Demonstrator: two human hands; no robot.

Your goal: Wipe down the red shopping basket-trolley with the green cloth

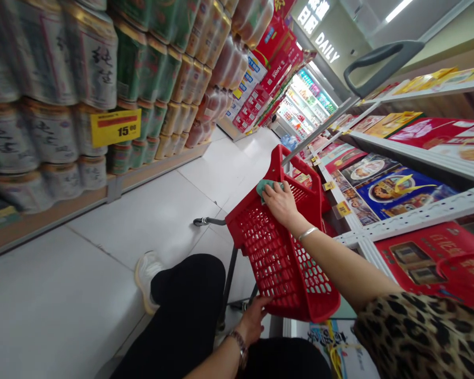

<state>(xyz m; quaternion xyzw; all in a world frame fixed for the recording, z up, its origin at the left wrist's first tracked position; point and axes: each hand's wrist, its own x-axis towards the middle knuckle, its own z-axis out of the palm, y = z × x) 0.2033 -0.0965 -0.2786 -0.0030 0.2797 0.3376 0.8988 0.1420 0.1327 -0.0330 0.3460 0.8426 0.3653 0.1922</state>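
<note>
A red plastic basket [260,252] with slotted walls sits tilted on a wheeled frame in front of my knees. My right hand [279,202] presses a green cloth [263,185] against the basket's upper rim, its fingers bent over the cloth. Lower down, my left hand [253,320] grips the basket's bottom edge; its fingertips are partly hidden behind the red plastic. A grey pole [319,129] rises from the basket to a dark grey loop handle [383,60].
Shelved drink packs [142,79] line the left side, with a yellow price tag [116,127] in front. Close on the right, a white metal shelf [430,221] holds boxed goods. White floor tiles [87,295] run between. A wheel [199,222] of the frame stands on the floor.
</note>
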